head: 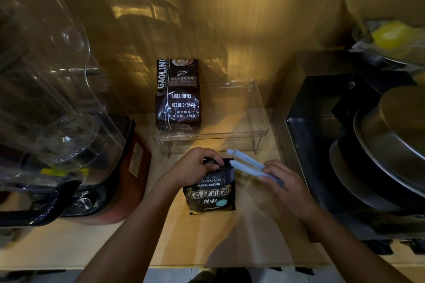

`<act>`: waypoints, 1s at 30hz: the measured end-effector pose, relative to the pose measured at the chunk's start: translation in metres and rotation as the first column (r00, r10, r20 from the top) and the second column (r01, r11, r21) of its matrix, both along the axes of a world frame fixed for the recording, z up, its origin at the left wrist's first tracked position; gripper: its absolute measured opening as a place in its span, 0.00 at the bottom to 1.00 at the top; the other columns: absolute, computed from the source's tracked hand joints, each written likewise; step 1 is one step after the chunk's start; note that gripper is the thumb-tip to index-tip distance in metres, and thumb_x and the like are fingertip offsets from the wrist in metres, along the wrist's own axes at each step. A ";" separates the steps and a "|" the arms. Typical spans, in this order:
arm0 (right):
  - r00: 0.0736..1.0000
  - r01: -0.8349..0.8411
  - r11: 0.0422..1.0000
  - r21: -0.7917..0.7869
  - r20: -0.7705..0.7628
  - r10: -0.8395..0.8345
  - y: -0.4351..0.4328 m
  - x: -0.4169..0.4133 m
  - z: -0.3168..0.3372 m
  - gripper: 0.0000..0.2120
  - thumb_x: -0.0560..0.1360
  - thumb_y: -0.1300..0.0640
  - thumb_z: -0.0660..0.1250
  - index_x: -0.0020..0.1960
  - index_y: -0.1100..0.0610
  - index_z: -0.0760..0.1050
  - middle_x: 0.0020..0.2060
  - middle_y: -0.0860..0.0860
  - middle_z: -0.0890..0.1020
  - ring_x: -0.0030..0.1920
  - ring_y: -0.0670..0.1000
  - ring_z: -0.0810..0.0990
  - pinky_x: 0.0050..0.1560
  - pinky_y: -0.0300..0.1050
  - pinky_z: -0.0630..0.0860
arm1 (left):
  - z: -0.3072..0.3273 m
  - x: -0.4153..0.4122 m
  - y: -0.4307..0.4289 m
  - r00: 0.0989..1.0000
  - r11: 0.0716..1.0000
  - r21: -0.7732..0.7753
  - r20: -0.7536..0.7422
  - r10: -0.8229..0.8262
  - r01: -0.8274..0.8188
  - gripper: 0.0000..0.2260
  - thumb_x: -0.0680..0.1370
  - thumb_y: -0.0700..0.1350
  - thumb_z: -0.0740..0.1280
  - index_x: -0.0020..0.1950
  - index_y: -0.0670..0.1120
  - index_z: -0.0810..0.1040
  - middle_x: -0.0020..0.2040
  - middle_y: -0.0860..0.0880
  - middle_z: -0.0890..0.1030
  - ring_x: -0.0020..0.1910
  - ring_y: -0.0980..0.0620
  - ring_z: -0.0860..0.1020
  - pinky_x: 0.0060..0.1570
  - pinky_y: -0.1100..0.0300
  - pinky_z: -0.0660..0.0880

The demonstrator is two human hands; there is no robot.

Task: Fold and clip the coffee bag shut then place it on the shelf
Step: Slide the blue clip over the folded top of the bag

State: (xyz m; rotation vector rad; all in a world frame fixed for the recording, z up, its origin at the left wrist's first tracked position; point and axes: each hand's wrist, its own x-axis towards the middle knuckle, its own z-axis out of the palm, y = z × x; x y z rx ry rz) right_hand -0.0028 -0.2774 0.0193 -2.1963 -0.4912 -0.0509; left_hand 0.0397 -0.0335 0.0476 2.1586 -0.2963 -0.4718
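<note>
A small dark coffee bag (210, 193) marked "Blue Mountain" stands on the wooden counter in front of me. My left hand (195, 166) grips its folded top edge. My right hand (284, 187) holds a long pale blue bag clip (247, 165), its two arms spread apart and pointing at the bag's top right corner. Behind the bag stands a clear acrylic shelf (257, 119).
A larger dark "Baked Coffee" bag (178, 96) stands on the shelf's left side. A blender with a clear jug (53, 89) fills the left. Stacked metal pans (388, 142) and a black rack sit on the right. A yellow object lies at far upper right.
</note>
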 end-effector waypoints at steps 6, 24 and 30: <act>0.999 -0.031 0.988 -0.152 0.025 0.035 -0.015 0.009 0.003 0.02 0.71 0.60 0.70 0.43 0.56 0.77 0.41 0.51 0.79 0.41 0.49 0.78 0.41 0.43 0.74 | -0.008 -0.006 -0.005 0.983 0.991 0.013 0.133 0.130 -0.133 0.12 0.72 0.36 0.68 0.44 0.54 0.75 0.37 0.55 0.81 0.39 0.56 0.78 0.35 0.66 0.71; 0.998 -0.034 0.984 -0.178 -0.058 0.024 0.006 0.023 0.011 0.09 0.70 0.60 0.71 0.50 0.58 0.78 0.43 0.52 0.80 0.45 0.52 0.77 0.47 0.44 0.70 | -0.010 -0.027 -0.012 0.873 0.981 0.132 0.484 0.061 -0.141 0.03 0.74 0.36 0.66 0.43 0.43 0.78 0.40 0.44 0.80 0.41 0.48 0.73 0.42 0.63 0.60; 0.994 -0.074 0.954 -0.290 0.052 0.093 0.013 0.024 0.019 0.06 0.71 0.62 0.70 0.47 0.61 0.78 0.42 0.57 0.81 0.44 0.57 0.77 0.48 0.51 0.70 | -0.004 -0.025 -0.014 0.892 0.980 0.121 0.444 0.089 -0.158 0.04 0.73 0.35 0.65 0.40 0.43 0.77 0.39 0.45 0.77 0.42 0.48 0.72 0.44 0.57 0.64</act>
